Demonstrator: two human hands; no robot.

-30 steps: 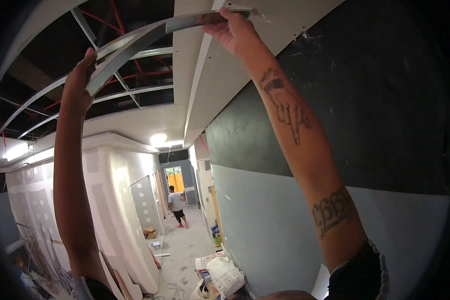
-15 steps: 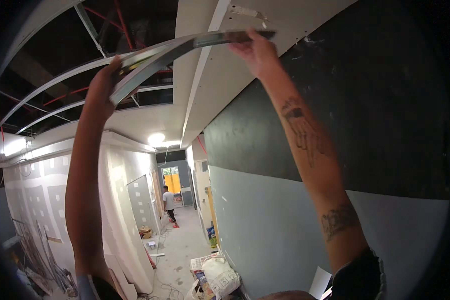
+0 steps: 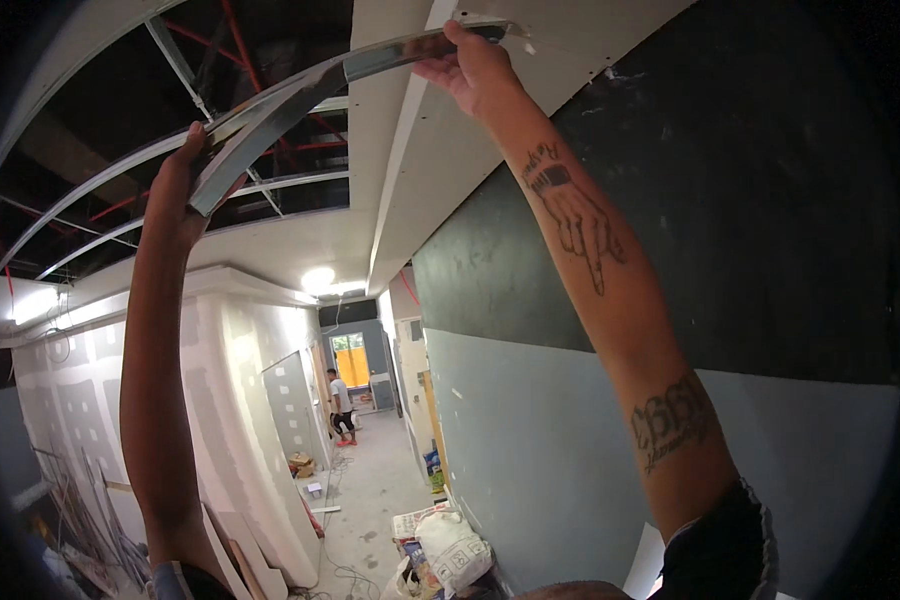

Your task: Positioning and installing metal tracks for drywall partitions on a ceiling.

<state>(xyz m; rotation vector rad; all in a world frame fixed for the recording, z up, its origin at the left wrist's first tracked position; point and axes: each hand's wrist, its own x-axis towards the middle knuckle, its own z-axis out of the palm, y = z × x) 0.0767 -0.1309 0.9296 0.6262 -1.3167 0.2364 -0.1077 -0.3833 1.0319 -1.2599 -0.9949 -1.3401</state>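
Overhead, a shiny metal ceiling channel (image 3: pixel 280 125) spans between my raised hands. My left hand (image 3: pixel 178 185) is closed round its lower left end, by the open part of the ceiling. Near the channel's far right end, my right hand (image 3: pixel 473 72) grips it from below, thumb up against the metal. That end lies close under the white ceiling board (image 3: pixel 560 45). Behind the channel runs the ceiling's metal framing (image 3: pixel 120 165), and whether the two touch I cannot tell.
A grey and black wall (image 3: pixel 530 400) stands close on the right. White bags (image 3: pixel 452 550) lie on the floor below, with cables (image 3: pixel 345 580) nearby. Metal lengths (image 3: pixel 90 500) lean at the left. Down the corridor is another person (image 3: pixel 341 405).
Both hands and the channel have shifted left; the right end has risen. The person in the corridor has changed stance.
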